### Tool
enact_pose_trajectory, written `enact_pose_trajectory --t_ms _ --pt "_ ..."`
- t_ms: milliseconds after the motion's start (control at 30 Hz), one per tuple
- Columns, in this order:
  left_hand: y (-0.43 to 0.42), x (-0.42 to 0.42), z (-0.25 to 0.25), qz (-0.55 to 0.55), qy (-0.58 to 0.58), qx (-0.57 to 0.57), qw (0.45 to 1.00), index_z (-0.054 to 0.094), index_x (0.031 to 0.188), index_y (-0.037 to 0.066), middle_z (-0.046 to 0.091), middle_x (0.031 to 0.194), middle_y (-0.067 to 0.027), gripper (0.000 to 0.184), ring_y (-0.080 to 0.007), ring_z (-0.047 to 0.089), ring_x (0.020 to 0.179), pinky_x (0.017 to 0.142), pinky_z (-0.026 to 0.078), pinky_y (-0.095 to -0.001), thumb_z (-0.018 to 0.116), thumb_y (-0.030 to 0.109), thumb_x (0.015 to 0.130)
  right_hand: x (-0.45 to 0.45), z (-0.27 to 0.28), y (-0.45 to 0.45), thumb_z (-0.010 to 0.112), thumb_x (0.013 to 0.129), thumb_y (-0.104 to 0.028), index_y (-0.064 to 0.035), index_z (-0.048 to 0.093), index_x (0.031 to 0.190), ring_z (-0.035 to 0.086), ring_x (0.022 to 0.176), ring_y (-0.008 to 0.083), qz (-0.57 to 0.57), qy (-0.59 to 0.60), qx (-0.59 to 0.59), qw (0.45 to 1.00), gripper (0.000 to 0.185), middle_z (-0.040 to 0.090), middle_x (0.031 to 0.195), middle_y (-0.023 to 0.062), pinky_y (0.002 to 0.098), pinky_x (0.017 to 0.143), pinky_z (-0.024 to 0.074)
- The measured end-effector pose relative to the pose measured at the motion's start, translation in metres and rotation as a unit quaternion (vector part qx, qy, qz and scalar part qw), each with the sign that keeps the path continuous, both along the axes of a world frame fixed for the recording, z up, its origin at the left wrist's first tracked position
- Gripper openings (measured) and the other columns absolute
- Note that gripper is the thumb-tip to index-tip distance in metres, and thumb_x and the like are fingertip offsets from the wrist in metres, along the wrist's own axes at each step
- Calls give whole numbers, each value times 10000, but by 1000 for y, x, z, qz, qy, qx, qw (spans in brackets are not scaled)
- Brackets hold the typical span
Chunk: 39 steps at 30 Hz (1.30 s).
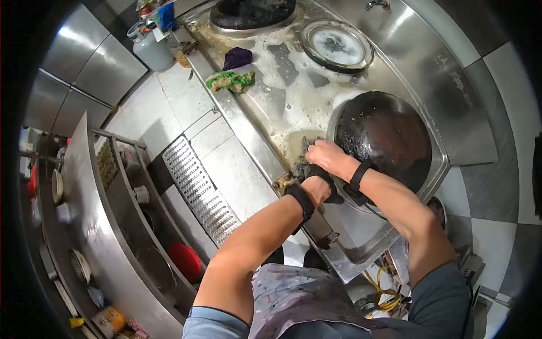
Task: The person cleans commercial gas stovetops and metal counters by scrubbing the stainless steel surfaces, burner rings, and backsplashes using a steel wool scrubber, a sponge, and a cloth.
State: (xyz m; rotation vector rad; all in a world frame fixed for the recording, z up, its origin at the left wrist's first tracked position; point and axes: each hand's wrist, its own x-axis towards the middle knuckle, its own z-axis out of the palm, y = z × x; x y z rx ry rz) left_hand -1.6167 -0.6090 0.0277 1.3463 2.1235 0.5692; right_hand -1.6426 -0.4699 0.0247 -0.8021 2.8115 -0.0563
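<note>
While both forearms stretch over the wet worktop (243,130), the hands come close together near its front edge, just beside a dark domed pan (389,138). The right hand (327,156) is the farther of the two, its fingers bent down at a dark grey, mesh-like pad (306,148); whether its grip is closed on the pad I cannot tell, because the fingertips are hidden. The left hand (319,187) lies nearer the body, partly covered by something black, so the state of its grip cannot be told either. The pad sits low on the worktop, between the front edge and the pan, with murky water around it. Each wrist wears a black band (300,203). Foam and brownish water spread over much of the steel beyond the hands. Near the front edge, well apart from the hands, lie a green cloth (231,82) and, just beyond it, a purple cloth (237,58). Farther back stands a round metal ring (337,45) with white suds inside, and a second dark pan (252,12) is cut off by the top of the view. Left of the worktop, a metal grate (195,175) is set in the tiled floor (226,164), beside a steel shelf unit (101,226) with a red bowl (184,261).
</note>
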Motion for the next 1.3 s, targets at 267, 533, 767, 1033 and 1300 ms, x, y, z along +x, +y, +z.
enact_pose_trajectory --t_ms 267,533,767,1033,1300 --pt "-35 -85 17 -2 -36 31 999 733 1143 93 702 1178 -176 683 -378 652 1095 963 502 -460 638 694 833 -45 -5 -7 615 860 -172 -90 739 819 684 917 312 -73 36 -26 996 154 701 887 108 433 826 565" --pt "-63 -152 -7 -30 20 27 999 738 1064 96 736 1024 -191 557 -397 695 971 871 542 -471 654 618 889 -73 7 -31 618 860 -144 -74 720 850 662 934 317 -111 43 -24 993 124 689 917 111 427 845 552" --pt "-99 -260 -6 14 143 131 981 740 961 69 697 926 -189 256 -403 665 872 753 531 -481 708 284 826 -107 13 -57 621 846 -148 -58 720 873 627 977 329 -156 -6 56 986 137 671 967 130 444 841 542" --pt "-128 -428 22 126 200 -79 968 696 1024 72 694 1017 -155 274 -364 656 1059 862 546 -479 664 49 752 -147 -2 -74 679 774 -164 -66 760 836 681 829 296 -169 23 60 984 142 698 867 149 431 682 563" --pt "-88 -543 -8 -22 150 201 968 748 1012 214 699 950 -122 293 -380 653 1021 871 538 -467 632 62 789 -211 5 -96 667 775 -169 -49 757 833 678 786 299 -219 34 40 974 160 693 846 150 430 632 557"
